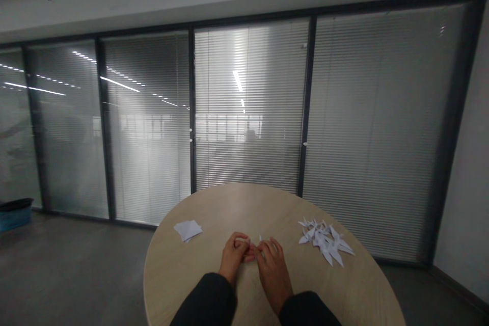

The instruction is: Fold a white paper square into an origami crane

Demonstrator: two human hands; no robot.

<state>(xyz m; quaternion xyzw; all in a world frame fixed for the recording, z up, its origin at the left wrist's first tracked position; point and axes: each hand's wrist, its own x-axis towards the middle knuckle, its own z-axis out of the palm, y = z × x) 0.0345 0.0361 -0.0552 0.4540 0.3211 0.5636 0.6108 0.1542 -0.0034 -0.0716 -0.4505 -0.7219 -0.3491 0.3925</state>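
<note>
My left hand (236, 253) and my right hand (272, 265) meet over the middle of the round table, fingertips almost touching. The fingers of both are bent into a pinch on a small piece of folded white paper (260, 238). Only a thin pointed tip of it shows above the right fingers; the rest is hidden, so its full shape cannot be made out. To the right lies a pile of folded white paper cranes (324, 238) with pointed wings. A small stack of white paper sheets (188, 230), slightly fanned, rests to the left.
The pale wooden round table (237, 204) has its far edge close to a glass partition with blinds (248, 153). On the floor at far left stands a blue bin with a black liner (15, 215). A white wall (464, 214) rises at the right.
</note>
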